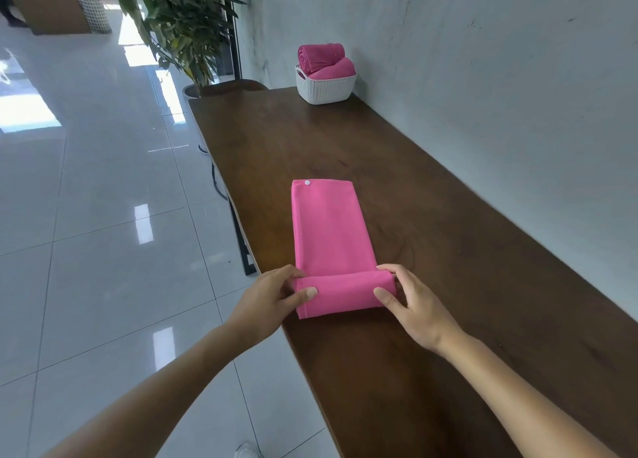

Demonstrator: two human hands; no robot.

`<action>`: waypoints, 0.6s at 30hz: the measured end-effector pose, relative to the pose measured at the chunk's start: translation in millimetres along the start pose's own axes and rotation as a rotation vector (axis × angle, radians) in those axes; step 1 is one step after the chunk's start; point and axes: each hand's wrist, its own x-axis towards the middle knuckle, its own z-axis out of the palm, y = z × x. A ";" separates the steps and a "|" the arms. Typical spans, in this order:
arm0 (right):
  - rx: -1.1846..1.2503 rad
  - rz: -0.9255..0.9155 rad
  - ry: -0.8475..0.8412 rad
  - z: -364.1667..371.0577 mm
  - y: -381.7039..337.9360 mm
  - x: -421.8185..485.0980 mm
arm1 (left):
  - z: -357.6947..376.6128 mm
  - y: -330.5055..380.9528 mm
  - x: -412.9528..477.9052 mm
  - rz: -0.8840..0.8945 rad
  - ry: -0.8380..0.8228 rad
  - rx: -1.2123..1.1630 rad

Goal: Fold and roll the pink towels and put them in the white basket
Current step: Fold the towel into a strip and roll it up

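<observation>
Your left hand [272,295] and right hand [411,302] each pinch an end of the roll begun at the near end of the folded pink cloth towel [331,229], lying on the dark wooden table [448,250]. Keep both ends level, roll tight toward the white woven plastic basket [324,88] far ahead, holding two rolled towels.

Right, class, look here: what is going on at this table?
A person is rolling a folded pink towel on a wooden table. The left hand and right hand each grip one end of the roll started at the near edge; the rest lies flat. Two rolled towels sit in the white basket at the far end.
</observation>
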 end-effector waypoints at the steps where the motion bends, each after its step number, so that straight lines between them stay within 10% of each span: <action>1: 0.010 0.006 -0.004 0.0 0.7 3.7 | -1.2 -0.3 3.6 -0.011 0.003 -0.023; 18: 0.196 0.433 -0.001 -1.5 -25.4 59.2 | -3.6 -13.4 33.1 0.237 0.081 0.079</action>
